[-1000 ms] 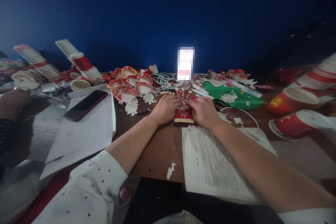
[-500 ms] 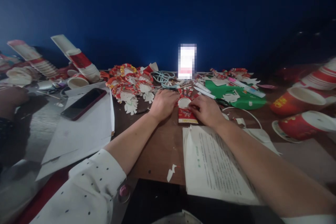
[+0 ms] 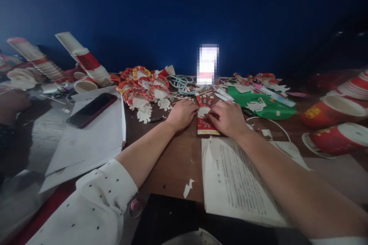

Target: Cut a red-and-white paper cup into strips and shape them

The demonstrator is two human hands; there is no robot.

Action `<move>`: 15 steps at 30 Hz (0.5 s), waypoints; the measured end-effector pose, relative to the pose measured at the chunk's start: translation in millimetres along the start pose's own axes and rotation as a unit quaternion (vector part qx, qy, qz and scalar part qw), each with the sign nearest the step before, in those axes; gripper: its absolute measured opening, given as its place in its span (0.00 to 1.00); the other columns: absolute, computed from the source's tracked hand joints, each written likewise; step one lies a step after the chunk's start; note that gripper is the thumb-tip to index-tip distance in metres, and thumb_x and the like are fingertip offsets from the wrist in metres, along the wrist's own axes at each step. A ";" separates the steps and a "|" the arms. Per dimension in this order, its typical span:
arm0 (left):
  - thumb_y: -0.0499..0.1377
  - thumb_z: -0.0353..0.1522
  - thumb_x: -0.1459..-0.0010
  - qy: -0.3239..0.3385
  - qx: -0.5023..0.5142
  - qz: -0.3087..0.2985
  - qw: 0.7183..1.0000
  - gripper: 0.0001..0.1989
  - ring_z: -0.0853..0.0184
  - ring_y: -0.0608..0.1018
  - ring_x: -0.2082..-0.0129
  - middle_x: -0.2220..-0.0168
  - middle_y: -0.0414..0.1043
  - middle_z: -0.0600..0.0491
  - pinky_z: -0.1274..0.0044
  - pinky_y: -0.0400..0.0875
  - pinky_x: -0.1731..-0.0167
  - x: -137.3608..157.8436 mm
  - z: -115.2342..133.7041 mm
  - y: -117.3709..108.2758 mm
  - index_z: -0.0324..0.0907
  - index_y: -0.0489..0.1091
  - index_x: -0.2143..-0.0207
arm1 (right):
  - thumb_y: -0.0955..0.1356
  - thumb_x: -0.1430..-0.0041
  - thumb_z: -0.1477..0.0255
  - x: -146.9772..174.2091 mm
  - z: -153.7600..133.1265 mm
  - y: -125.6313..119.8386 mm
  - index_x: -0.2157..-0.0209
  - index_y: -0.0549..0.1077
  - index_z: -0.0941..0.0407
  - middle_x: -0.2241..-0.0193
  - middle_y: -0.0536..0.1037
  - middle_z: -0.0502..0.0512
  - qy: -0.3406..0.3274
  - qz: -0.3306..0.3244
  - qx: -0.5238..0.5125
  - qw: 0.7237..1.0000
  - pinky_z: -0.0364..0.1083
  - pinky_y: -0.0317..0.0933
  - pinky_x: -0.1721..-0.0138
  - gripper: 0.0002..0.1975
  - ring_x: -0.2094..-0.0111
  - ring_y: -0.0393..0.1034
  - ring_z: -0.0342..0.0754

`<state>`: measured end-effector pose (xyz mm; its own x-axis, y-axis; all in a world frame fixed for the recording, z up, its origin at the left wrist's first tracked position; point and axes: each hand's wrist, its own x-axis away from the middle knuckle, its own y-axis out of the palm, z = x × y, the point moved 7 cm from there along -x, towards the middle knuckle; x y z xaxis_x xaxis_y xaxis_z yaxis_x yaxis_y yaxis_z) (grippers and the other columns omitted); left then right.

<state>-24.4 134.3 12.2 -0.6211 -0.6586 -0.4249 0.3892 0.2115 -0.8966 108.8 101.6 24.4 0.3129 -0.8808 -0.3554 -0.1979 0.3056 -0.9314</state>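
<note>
Between my hands a red paper cup [image 3: 206, 125], cut into strips and spread flat, lies on the brown table. Its round white base [image 3: 203, 111] faces up. Narrow red strips fan out beyond the base, and a wider printed panel points towards me. My left hand [image 3: 183, 115] rests at the cup's left side, fingers bent and pressed together against its edge. From the right, my right hand [image 3: 229, 116] has its thumb beside the white base and its curled fingers over the right-hand strips, hiding them.
A lit phone [image 3: 207, 65] stands at the back by coiled pale cables [image 3: 181, 84]. Left are red woven paper pieces [image 3: 143, 92], a dark phone [image 3: 92, 110] on papers and stacked cups [image 3: 89, 63]. A printed booklet [image 3: 238, 180], green sheet [image 3: 267, 103] and red cups [image 3: 324, 111] lie right.
My right hand has moved slightly forward and now covers more of the right-hand strips. My left hand stays at the cup's left edge. The whole view has shifted a little.
</note>
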 end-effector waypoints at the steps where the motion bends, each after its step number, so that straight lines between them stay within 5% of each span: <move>1: 0.54 0.31 0.40 -0.003 0.002 -0.002 1.000 0.11 0.61 0.73 0.59 0.63 0.75 0.48 0.70 0.67 0.55 -0.3 -0.2 0.6 0.41 0.76 0.61 | 0.64 0.39 0.59 -1.0 -3.7 -0.4 0.65 0.78 0.54 0.63 0.76 0.57 0.001 0.004 0.008 1.000 0.50 0.49 0.60 0.15 0.57 0.63 0.55; 10: 0.53 0.28 0.41 0.008 0.005 -0.008 1.000 0.14 0.61 0.74 0.59 0.62 0.75 0.48 0.70 0.67 0.57 -0.1 4.3 -0.1 0.43 0.76 0.58 | 0.63 0.38 0.66 -4.8 -21.0 12.6 0.63 0.76 0.56 0.63 0.77 0.59 0.007 -0.033 0.028 0.999 0.50 0.49 0.61 0.12 0.58 0.65 0.55; 15: 0.53 0.29 0.41 0.054 -0.013 -0.029 0.998 0.12 0.62 0.73 0.62 0.65 0.75 0.48 0.70 0.66 0.60 -1.6 10.4 -3.2 0.42 0.77 0.66 | 0.62 0.38 0.69 -4.0 -19.8 15.6 0.63 0.75 0.58 0.61 0.76 0.60 -0.008 -0.033 0.032 0.999 0.50 0.50 0.61 0.11 0.57 0.65 0.55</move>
<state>-17.5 127.2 17.0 -0.7118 -0.5895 -0.3819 0.3330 0.1955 -0.9224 86.0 102.8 12.9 0.3380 -0.8942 -0.2935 -0.1167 0.2696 -0.9559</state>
